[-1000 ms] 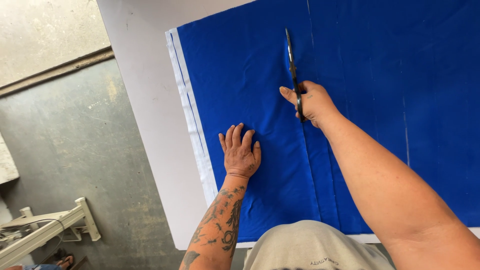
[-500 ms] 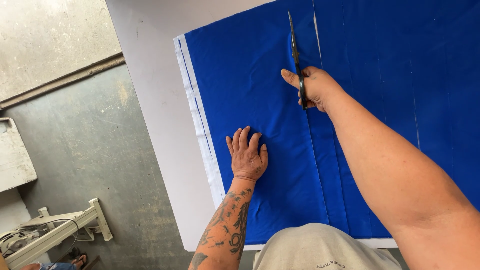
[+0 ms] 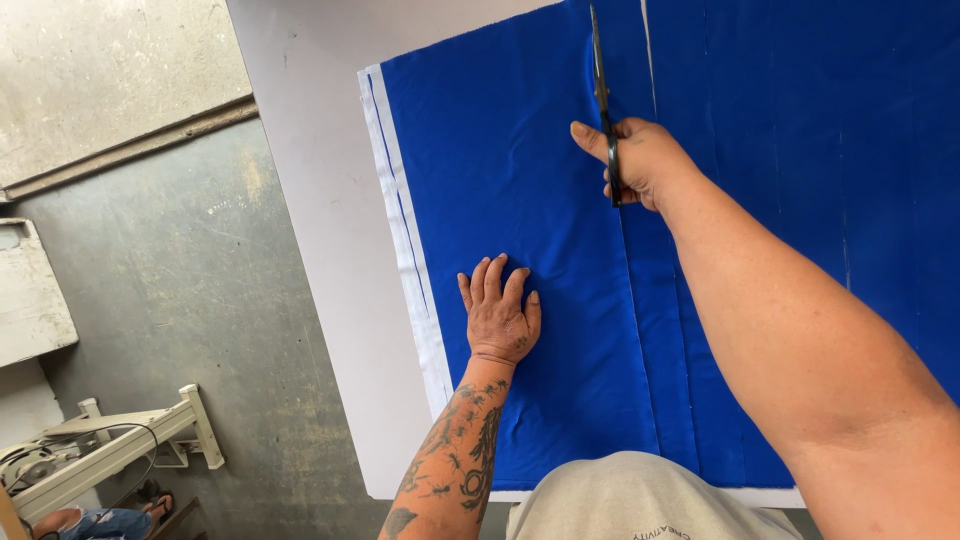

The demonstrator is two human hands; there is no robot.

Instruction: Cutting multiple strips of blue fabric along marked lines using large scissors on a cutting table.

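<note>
Since a second ago, little shifted on the cloth itself: left hand (image 3: 497, 318) planted at the same spot, right hand (image 3: 640, 160) and scissors (image 3: 603, 100) carried slightly farther up the cut line, so cutting appears underway and advancing toward the upper edge of the frame. Left to right: bare white tabletop (image 3: 320, 250) at centre left; blue fabric (image 3: 520, 160) spread flat across centre and right; left hand open, fingers spread, palm pressing the fabric at lower centre; right hand closed around scissor handles at upper centre, blades pointing up.

Grey concrete floor (image 3: 180, 290); white stand (image 3: 120, 445) lower left; daylight.
</note>
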